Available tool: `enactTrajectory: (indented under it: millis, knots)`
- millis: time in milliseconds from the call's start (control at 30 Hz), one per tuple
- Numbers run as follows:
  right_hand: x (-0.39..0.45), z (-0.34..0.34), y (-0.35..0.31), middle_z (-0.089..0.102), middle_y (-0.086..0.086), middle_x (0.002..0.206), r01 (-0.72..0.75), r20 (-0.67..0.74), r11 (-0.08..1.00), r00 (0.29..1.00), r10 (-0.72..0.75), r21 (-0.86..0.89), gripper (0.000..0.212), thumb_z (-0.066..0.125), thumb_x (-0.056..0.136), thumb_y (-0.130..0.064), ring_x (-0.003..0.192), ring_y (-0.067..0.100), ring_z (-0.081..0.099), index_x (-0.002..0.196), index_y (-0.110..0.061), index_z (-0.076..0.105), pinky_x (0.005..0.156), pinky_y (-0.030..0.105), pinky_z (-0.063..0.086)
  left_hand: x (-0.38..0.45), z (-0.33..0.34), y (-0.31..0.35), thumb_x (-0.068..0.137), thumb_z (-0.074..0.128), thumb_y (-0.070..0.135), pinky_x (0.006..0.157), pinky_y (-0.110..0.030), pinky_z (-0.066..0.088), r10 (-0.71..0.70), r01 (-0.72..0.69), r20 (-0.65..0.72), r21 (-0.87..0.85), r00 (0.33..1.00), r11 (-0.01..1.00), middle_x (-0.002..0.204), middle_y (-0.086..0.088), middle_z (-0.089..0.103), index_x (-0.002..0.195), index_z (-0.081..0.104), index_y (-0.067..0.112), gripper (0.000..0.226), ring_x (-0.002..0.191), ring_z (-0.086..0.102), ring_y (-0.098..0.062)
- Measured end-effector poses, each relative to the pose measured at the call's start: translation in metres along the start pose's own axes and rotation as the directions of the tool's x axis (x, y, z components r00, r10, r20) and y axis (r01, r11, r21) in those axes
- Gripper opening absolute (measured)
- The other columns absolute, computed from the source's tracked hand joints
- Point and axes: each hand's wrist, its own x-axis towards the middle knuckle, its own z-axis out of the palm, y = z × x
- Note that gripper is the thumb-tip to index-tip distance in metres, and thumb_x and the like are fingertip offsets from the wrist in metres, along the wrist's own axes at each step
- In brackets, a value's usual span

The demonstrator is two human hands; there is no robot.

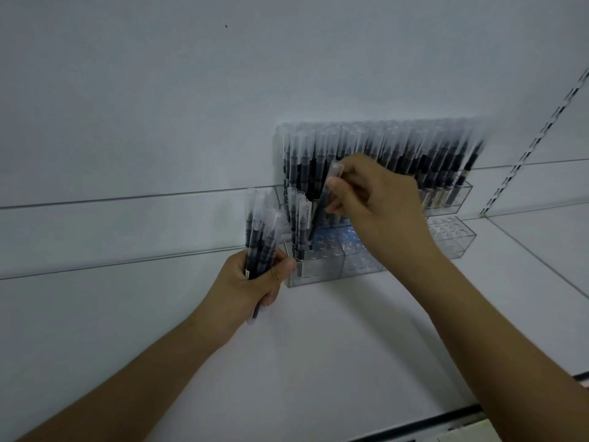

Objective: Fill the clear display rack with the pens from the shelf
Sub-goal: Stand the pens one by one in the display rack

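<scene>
Landmark: rack (322, 275), clear, tiered, standing on the white shelf (318, 346).

Nearest, just left of the rack's front corner: left hand (255, 282) curled tight round a bundle (259, 237) of dark pens, caps up. Probable reason: it serves as a magazine, keeping stock upright and close to the holes so the other hand has only a short reach.

Over the rack's front tier: right hand (379, 199) pinches one pen (328, 193) between thumb and fingers near the cap, shaft tilted, lower end aimed down toward a front hole. Whether the tip has entered a hole cannot be told. A high grip likely leaves the barrel free to drop in.

Front tier: a few pens (299, 231) stand at its left end; holes to their right are open. Rear tier: packed with capped pens (382, 154) along its whole width. Judgement: filling runs back to front, left to right; front tier mostly remains.

Behind the rack: plain white back panel (159, 90). Far right of the rack: slotted upright (535, 141). Light dim, bluish.
</scene>
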Motion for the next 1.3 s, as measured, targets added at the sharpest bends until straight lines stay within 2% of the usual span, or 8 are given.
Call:
enactTrajectory:
  millis: [100, 333, 600, 700, 833, 1000, 1200, 1300]
  knots:
    - [0.001, 0.006, 0.007, 0.07, -0.005, 0.077, -0.044, 0.107, 0.995, 0.993, 0.053, -0.085, 0.015, 0.058, 0.098, -0.024, 0.067, -0.003, 0.068, 0.093, -0.01, 0.062, 0.07, 0.026, 0.058, 0.0, 0.001, 0.001, 0.084, 0.067, 0.03, 0.055, -0.041, 0.033, -0.001, 0.001, -0.008, -0.001, 1.0, 1.0, 0.051, -0.011, 0.042, 0.069, 0.062, 0.02, 0.019, 0.049, 0.036, -0.022]
    - [0.009, 0.02, 0.001, 0.064, 0.011, 0.065, 0.072, 0.205, 0.94, 0.979, -0.001, -0.335, 0.038, 0.046, 0.103, -0.035, 0.057, 0.026, 0.063, 0.08, -0.006, 0.057, 0.059, 0.043, 0.055, -0.002, 0.003, 0.003, 0.082, 0.067, 0.029, 0.048, -0.029, 0.035, 0.002, -0.002, -0.019, -0.013, 1.0, 1.0, 0.052, -0.012, 0.04, 0.072, 0.061, 0.015, 0.019, 0.047, 0.036, -0.02]
    - [0.004, 0.019, 0.005, 0.064, 0.011, 0.071, 0.043, 0.313, 0.932, 0.947, 0.077, -0.359, 0.032, 0.043, 0.103, -0.028, 0.063, 0.028, 0.064, 0.082, -0.008, 0.055, 0.064, 0.043, 0.055, -0.002, 0.003, 0.004, 0.083, 0.067, 0.028, 0.049, -0.029, 0.035, 0.0, 0.0, -0.005, -0.021, 1.0, 1.0, 0.053, -0.012, 0.04, 0.069, 0.061, 0.018, 0.018, 0.048, 0.036, -0.021]
    - [-0.001, 0.011, 0.005, 0.062, 0.004, 0.066, -0.034, 0.239, 0.932, 0.963, 0.127, -0.361, 0.04, 0.047, 0.099, -0.045, 0.06, 0.02, 0.061, 0.082, -0.011, 0.06, 0.062, 0.038, 0.054, -0.001, 0.004, 0.006, 0.084, 0.066, 0.026, 0.047, -0.027, 0.035, 0.004, -0.003, 0.014, -0.031, 1.0, 1.0, 0.052, -0.011, 0.04, 0.068, 0.062, 0.02, 0.018, 0.048, 0.035, -0.021]
    - [-0.024, -0.003, -0.01, 0.061, -0.008, 0.063, -0.108, -0.049, 0.976, 0.994, 0.101, -0.188, 0.034, 0.054, 0.095, -0.048, 0.057, 0.008, 0.057, 0.081, -0.019, 0.066, 0.057, 0.019, 0.045, -0.002, 0.003, 0.005, 0.086, 0.067, 0.023, 0.048, -0.028, 0.034, -0.002, 0.005, 0.072, -0.044, 0.997, 0.999, 0.051, -0.008, 0.04, 0.07, 0.065, 0.021, 0.016, 0.047, 0.035, -0.02]
    - [-0.051, 0.018, -0.028, 0.067, -0.008, 0.074, -0.148, 0.156, 0.982, 0.979, 0.129, 0.119, 0.019, 0.072, 0.083, -0.042, 0.067, 0.009, 0.062, 0.086, -0.024, 0.068, 0.06, 0.014, 0.047, -0.004, 0.004, 0.003, 0.079, 0.072, 0.026, 0.044, -0.025, 0.033, -0.04, 0.04, 0.14, 0.001, 0.989, 0.999, 0.049, -0.004, 0.039, 0.067, 0.058, 0.012, 0.023, 0.043, 0.035, -0.017]
    - [-0.057, 0.029, -0.024, 0.067, -0.006, 0.074, -0.286, 0.111, 0.907, 0.958, 0.264, 0.308, 0.009, 0.074, 0.086, -0.027, 0.067, 0.014, 0.065, 0.082, -0.023, 0.067, 0.066, 0.033, 0.056, -0.005, 0.004, 0.004, 0.084, 0.073, 0.037, 0.047, -0.03, 0.034, -0.056, 0.045, 0.164, 0.07, 0.985, 0.997, 0.053, -0.008, 0.044, 0.069, 0.06, 0.025, 0.024, 0.047, 0.041, -0.018]
    - [-0.056, 0.029, -0.025, 0.067, -0.007, 0.075, -0.275, 0.1, 0.909, 0.961, 0.256, 0.312, 0.007, 0.072, 0.088, -0.023, 0.069, 0.013, 0.066, 0.083, -0.021, 0.067, 0.066, 0.028, 0.054, -0.005, 0.005, 0.004, 0.087, 0.067, 0.037, 0.049, -0.032, 0.034, -0.046, 0.034, 0.183, 0.068, 0.982, 0.997, 0.053, -0.008, 0.045, 0.065, 0.059, 0.027, 0.025, 0.048, 0.042, -0.019]
